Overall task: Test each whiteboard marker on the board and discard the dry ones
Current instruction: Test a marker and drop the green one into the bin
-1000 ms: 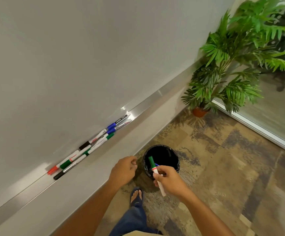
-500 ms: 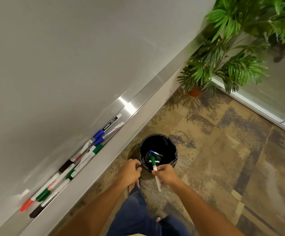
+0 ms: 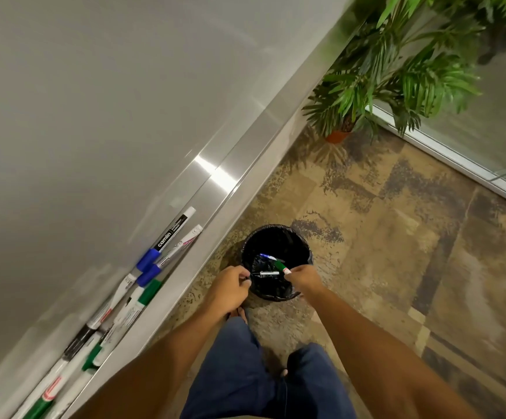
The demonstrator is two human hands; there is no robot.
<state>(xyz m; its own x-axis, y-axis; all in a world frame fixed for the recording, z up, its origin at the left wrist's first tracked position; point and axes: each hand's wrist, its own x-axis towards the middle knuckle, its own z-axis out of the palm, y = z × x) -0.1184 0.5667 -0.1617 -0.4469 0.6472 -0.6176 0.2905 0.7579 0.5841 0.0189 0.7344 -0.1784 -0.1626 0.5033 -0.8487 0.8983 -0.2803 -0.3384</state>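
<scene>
A round black bin lined with a black bag stands on the floor below the whiteboard. My right hand holds a green-capped marker over the bin's opening, cap end pointing in. My left hand grips the bin's near-left rim. Inside the bin lie a blue marker and a white one. Several markers with blue, green and black caps lie along the metal tray under the board.
A potted palm in an orange pot stands at the far right by a glass wall. The floor is patterned brown carpet. My legs in blue trousers and bare toes are just behind the bin.
I have leaned in closer over the bin. My right hand has lowered the green marker into the bin's mouth, and my left hand has gone from hanging beside the bin to gripping its rim.
</scene>
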